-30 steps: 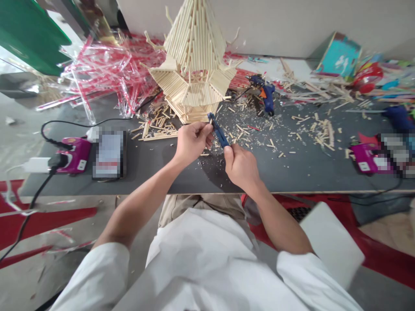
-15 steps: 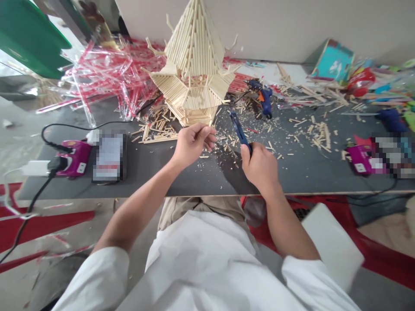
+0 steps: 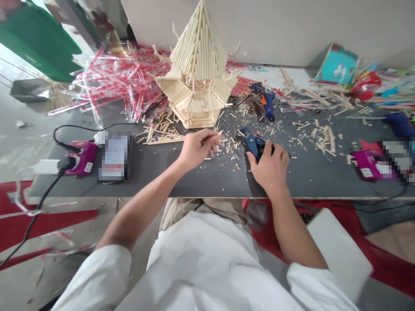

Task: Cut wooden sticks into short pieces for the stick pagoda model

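Pinches a short pale stick (image 3: 219, 133) between the closed thumb and fingers of the left hand (image 3: 198, 148), over the counter (image 3: 155, 177), inward from its near edge. Has the right hand (image 3: 271, 166) open, fingers spread and slightly bent, touching blue pliers (image 3: 252, 140) low over the same near edge, with the handles apart and partly hidden under the fingers.

Shows a tiered, pointed stick model (image 3: 201, 82) upright just beyond the left hand, toward the far edge. Has stick offcuts (image 3: 167, 123) scattered beside its base, and more crumbs and bits across the middle. Holds a blue glue gun (image 3: 268, 106) beyond the pliers, toward the far edge.

Near the left edge, carries a magenta power socket (image 3: 82, 157) just beside a phone (image 3: 114, 157); toward the far left corner, a heap of red and clear wrappers (image 3: 119, 82). Toward the far right corner, has a turquoise box (image 3: 340, 65) leaning beside colourful packaging (image 3: 368, 86).
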A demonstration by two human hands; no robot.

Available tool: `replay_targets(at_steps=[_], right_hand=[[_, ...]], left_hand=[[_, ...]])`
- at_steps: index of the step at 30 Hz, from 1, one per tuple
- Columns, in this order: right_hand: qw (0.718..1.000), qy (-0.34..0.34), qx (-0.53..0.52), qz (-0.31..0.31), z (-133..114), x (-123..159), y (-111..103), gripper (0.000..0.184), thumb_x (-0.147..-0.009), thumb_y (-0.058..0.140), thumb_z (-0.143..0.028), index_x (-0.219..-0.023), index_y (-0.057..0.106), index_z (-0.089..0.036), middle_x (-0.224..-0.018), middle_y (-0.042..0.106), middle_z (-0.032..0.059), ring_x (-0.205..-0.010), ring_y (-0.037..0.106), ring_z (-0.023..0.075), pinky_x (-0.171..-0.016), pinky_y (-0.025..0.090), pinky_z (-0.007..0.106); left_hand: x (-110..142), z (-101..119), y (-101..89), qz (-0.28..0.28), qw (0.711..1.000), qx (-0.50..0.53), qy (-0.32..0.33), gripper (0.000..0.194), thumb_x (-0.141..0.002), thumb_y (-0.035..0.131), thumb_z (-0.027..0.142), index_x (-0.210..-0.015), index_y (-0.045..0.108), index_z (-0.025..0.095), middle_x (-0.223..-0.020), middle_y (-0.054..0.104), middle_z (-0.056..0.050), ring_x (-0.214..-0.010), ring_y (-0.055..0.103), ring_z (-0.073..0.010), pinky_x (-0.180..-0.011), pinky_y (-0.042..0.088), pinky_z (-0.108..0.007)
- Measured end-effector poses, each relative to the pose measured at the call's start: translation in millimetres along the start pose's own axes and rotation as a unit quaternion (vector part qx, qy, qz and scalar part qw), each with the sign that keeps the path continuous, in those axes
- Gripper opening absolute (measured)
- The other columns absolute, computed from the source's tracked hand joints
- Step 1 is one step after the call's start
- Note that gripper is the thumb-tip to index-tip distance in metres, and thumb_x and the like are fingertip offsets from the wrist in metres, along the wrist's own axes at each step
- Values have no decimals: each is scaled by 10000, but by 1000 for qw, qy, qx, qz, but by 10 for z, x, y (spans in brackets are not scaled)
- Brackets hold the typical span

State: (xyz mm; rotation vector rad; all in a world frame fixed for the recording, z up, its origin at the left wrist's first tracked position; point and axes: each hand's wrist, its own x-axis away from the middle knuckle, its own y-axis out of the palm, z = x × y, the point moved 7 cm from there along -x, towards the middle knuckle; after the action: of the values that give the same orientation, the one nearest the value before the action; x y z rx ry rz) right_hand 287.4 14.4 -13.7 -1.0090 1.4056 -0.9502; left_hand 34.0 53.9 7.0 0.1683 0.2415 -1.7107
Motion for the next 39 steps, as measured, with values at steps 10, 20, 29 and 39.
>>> replay_targets(at_steps=[10,20,29,39], right_hand=[[852,-48,-515,-87,-600,-86,-253,371,-1021,652,-505,-1263,698,-228,-1198,771,122,-1062,740,274,-946,616,439],[613,55,-770,-168,-909,-92,-18,412,-793,935,-437,-1108,737,-261,-1016,766,13,-821,691,140,-682,588,262],[670,39,-729,-132,-867,-166,-36,462,-768,932,-513,-1094,710,-273,-1093,744,25,-832,675,154,-696,601,293],[835,-143,-531,6,-770,-296,-420,277,-968,751,-394,-1207,680,-272,-1220,712,58,-906,724,190,-792,601,353]], left_hand=[[72,92,59,-59,992,-97,47,238,-1044,608,338,-1106,767,174,-850,806,-40,-689,770,-123,-630,598,-201],[147,289,47,-56,956,-179,223,243,-1044,633,249,-1180,834,240,-933,833,-40,-616,718,-84,-666,549,-201],[163,327,42,-47,945,-205,251,247,-1051,626,248,-1201,822,241,-833,800,-25,-688,734,-99,-705,563,-211],[5,20,27,-74,990,75,-93,480,-931,756,595,-1071,720,138,-882,779,-84,-605,726,-131,-513,602,-230]])
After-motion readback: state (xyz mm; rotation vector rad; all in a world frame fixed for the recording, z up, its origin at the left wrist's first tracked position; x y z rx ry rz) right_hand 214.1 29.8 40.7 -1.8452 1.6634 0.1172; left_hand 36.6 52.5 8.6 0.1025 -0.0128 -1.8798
